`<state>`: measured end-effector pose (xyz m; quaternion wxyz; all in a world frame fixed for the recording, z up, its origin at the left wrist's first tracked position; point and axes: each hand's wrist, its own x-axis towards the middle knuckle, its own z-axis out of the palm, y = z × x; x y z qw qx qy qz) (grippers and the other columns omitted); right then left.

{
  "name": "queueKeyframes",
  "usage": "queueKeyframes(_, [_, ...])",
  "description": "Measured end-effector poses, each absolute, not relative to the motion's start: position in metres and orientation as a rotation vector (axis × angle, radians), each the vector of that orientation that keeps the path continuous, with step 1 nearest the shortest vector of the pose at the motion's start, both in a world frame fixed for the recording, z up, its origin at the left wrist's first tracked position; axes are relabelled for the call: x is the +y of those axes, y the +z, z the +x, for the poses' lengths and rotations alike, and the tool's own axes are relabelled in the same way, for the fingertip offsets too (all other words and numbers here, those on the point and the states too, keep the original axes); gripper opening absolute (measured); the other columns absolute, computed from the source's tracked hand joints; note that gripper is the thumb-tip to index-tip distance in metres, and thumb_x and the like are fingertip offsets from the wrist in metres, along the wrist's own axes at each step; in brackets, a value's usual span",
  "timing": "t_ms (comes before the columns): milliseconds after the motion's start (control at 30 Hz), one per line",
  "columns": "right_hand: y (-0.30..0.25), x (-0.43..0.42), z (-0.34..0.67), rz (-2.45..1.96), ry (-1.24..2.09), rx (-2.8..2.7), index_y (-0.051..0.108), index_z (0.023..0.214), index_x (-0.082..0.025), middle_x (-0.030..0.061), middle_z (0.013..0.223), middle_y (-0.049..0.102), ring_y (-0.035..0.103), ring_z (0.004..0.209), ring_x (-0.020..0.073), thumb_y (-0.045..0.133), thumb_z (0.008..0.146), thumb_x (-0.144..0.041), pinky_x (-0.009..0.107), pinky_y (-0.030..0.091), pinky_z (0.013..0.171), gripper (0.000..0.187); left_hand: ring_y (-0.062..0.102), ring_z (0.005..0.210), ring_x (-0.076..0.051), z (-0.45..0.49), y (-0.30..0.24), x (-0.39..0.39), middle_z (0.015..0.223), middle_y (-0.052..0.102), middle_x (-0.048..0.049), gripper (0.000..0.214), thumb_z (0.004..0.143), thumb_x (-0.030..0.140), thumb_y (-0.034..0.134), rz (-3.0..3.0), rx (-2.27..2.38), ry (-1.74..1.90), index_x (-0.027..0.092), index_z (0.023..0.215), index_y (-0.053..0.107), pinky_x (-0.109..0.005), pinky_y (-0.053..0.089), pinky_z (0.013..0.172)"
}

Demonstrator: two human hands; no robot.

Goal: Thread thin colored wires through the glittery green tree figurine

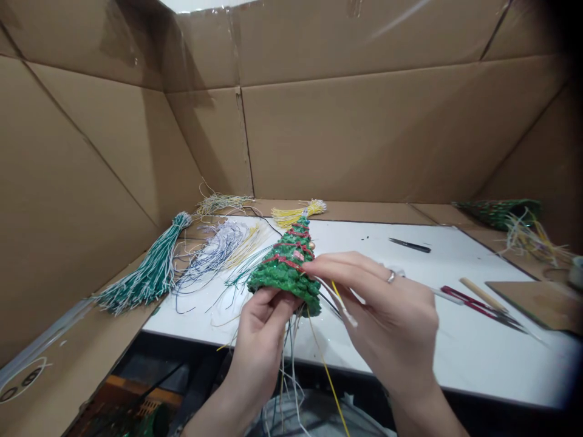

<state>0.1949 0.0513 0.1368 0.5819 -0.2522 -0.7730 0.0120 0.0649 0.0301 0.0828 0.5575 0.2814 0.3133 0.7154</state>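
A small green glittery tree [286, 267] with red trim and thin wires hanging from its base is held above the white board's [410, 340] front edge. My left hand [262, 331] grips the tree from below at its base, fingers closed round it. My right hand [387, 309], with a ring on one finger, touches the tree's right side with its fingertips. It also pinches a thin yellow and white wire [342, 306] between its fingers.
Bundles of green [146, 273], white and yellow [298, 212] wires lie at the left and back. Black tweezers [410, 245], red-handled snips [483, 306] and a wooden stick [483, 295] rest on the right. Another green tree [496, 212] sits far right. Cardboard walls enclose the bench.
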Motion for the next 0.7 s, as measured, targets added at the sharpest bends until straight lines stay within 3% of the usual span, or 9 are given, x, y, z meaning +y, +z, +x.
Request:
queueKeyframes(133, [0.136,0.056,0.195,-0.586,0.114,-1.86,0.074,0.1,-0.022,0.0014,0.093,0.078,0.074,0.088,0.0138,0.057,0.09,-0.001,0.026,0.061,0.076,0.028,0.073,0.087,-0.011,0.065,0.082,0.029,0.092,0.081,-0.0023,0.012,0.072,0.024,0.085,0.682,0.722,1.664,0.023,0.084,0.082,-0.018,0.056,0.085])
queueKeyframes(333, [0.135,0.057,0.197,-0.75,0.244,-1.808,0.072,0.087,-0.022,-0.0031,0.084,0.078,0.073,0.075,0.0117,0.067,0.086,-0.006,0.024,0.057,0.069,0.017,0.074,0.095,-0.019,0.066,0.08,0.033,0.1,0.081,-0.0064,0.017,0.077,0.028,0.082,0.726,0.732,1.616,0.022,0.093,0.082,-0.029,0.057,0.092])
queueKeyframes(500, [0.143,0.051,0.201,-0.733,0.23,-1.841,0.069,0.108,-0.024,-0.0013,0.098,0.077,0.072,0.083,0.0126,0.071,0.087,-0.016,0.026,0.059,0.073,0.023,0.073,0.1,-0.018,0.066,0.079,0.031,0.105,0.08,-0.0052,0.015,0.081,0.027,0.079,0.741,0.705,1.59,0.023,0.095,0.081,-0.028,0.056,0.094])
queueKeyframes(600, [0.146,0.048,0.202,-0.644,0.121,-1.826,0.07,0.094,-0.023,-0.0011,0.091,0.076,0.071,0.084,0.0123,0.07,0.088,-0.014,0.025,0.059,0.074,0.011,0.073,0.099,-0.018,0.065,0.079,0.03,0.103,0.08,-0.006,0.015,0.08,0.027,0.079,0.757,0.71,1.592,0.022,0.095,0.081,-0.029,0.056,0.094])
queueKeyframes(700, [0.146,0.049,0.201,-0.638,0.106,-1.824,0.069,0.085,-0.022,-0.0017,0.085,0.076,0.071,0.083,0.0122,0.066,0.089,-0.007,0.024,0.059,0.076,0.016,0.074,0.097,-0.02,0.065,0.081,0.029,0.102,0.081,-0.007,0.017,0.079,0.027,0.08,0.745,0.746,1.6,0.02,0.094,0.081,-0.03,0.056,0.093])
